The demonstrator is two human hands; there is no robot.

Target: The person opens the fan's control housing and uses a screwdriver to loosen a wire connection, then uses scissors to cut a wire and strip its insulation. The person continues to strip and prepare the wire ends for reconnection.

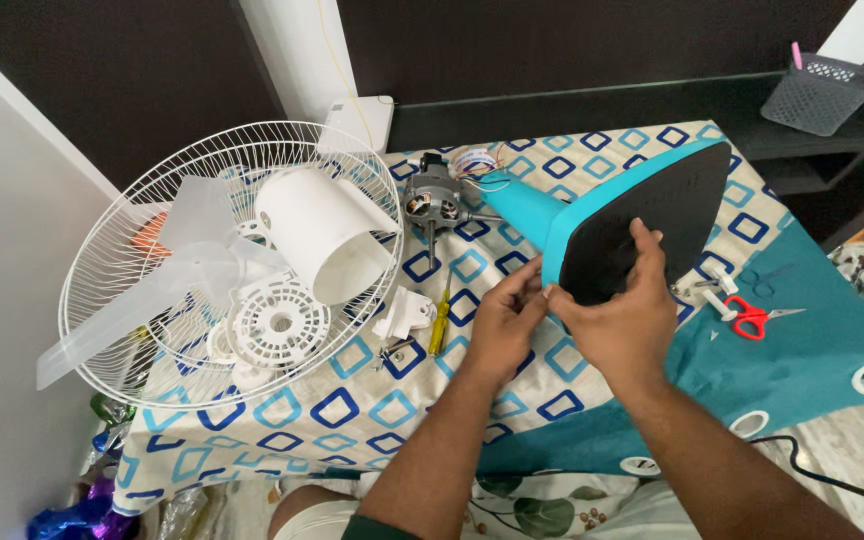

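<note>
Both hands grip the teal fan base (642, 215), tipped on edge at centre-right of the tabletop (372, 410) so its black underside faces the person: the left hand (504, 322) pinches its near-left corner, the right hand (624, 318) clasps the lower edge. The motor (435, 205) lies just beyond; the wire guard (132, 250) at left holds loose white parts, red scissors (752, 317) lie right. No labels are legible.

Fan base (652, 215) – smooth teal plastic, matt black underside. Grille (142, 300) – white wire. Cover (327, 235) – glossy white plastic. Patterned cloth (352, 400) under all.
</note>
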